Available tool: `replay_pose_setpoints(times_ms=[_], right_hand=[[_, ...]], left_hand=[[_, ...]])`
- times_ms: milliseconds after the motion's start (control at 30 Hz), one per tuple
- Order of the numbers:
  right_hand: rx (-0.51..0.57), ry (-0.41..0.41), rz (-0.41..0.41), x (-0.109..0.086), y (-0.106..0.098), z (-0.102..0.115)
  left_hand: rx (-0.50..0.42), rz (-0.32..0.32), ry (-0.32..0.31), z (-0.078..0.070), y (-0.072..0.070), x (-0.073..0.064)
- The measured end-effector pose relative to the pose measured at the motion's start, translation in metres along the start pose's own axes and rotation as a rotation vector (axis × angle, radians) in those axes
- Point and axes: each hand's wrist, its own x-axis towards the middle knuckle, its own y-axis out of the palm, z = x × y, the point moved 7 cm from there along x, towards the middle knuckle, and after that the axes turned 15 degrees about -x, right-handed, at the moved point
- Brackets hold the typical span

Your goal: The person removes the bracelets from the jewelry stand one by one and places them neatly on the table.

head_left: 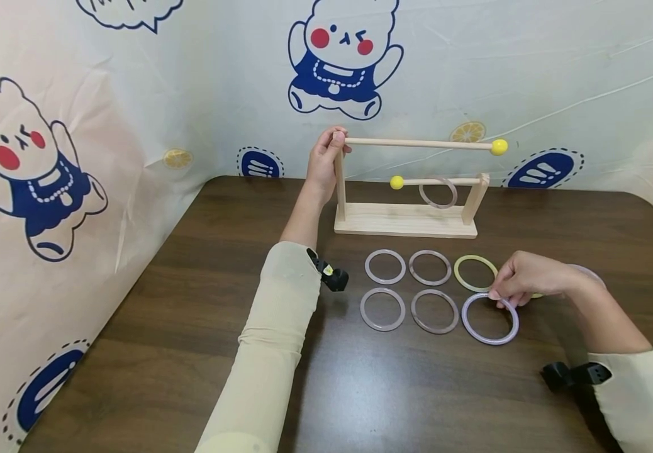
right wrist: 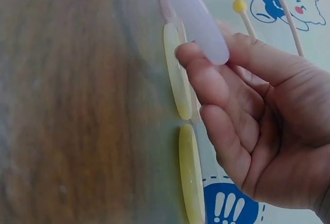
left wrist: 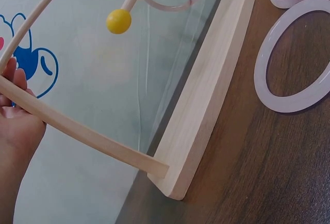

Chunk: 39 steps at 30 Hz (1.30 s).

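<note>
My left hand (head_left: 324,157) grips the top of the left post of a wooden bangle stand (head_left: 406,220). The stand has two rods tipped with yellow balls. A pale pinkish bangle (head_left: 454,192) hangs on the lower rod; the upper rod (head_left: 417,143) carries none. Between thumb and fingertips, my right hand (head_left: 536,277) pinches a lavender bangle (right wrist: 198,22), which looks tilted in the right wrist view. Just behind it is a yellow-green bangle (head_left: 456,272). A second yellow-green bangle (right wrist: 191,172) and another lavender bangle (head_left: 587,272) are partly hidden by the right hand and wrist.
Several pale bangles lie flat in two rows before the stand, among them a front-left one (head_left: 382,328) and a back-left one (head_left: 385,253). A printed cloth (head_left: 219,82) hangs behind the brown wooden table (head_left: 202,327).
</note>
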Motion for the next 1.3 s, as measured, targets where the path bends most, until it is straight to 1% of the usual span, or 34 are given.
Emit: replay_pose_setpoints(times_ms=[267, 467, 600, 767, 867, 1000, 1067, 1200, 1300], right_hand=[[-0.066, 0.040, 0.001, 0.0000, 0.0000, 0.0006], [-0.093, 0.055, -0.002, 0.0010, -0.0010, -0.0002], [-0.095, 0.057, -0.013, 0.0006, -0.0018, -0.0009], [-0.086, 0.074, -0.030, -0.0007, -0.0022, -0.0024], [-0.134, 0.091, -0.063, -0.0005, -0.0034, -0.0019], [-0.220, 0.101, -0.099, 0.0015, -0.0056, 0.0027], [-0.235, 0.105, -0.099, 0.0026, -0.0059, 0.0046], [-0.227, 0.101, -0.089, 0.0032, -0.0053, 0.0046], [-0.191, 0.104, -0.082, 0.0031, -0.0064, 0.0033]], left_hand=[[0.006, 0.001, 0.001, -0.0003, -0.0001, 0.0003], [-0.003, -0.001, 0.005, -0.0011, -0.0007, 0.0001], [-0.006, 0.000, 0.011, -0.0020, -0.0004, -0.0005], [-0.008, -0.005, 0.000, -0.0021, 0.0001, -0.0010], [-0.013, -0.008, -0.006, -0.0018, -0.0003, -0.0007], [-0.011, -0.001, 0.004, -0.0028, -0.0003, -0.0005], [-0.007, 0.005, 0.010, -0.0032, -0.0002, -0.0007], [-0.005, 0.006, 0.009, -0.0023, 0.0001, -0.0010], [-0.005, -0.003, 0.001, -0.0016, 0.0000, -0.0004]])
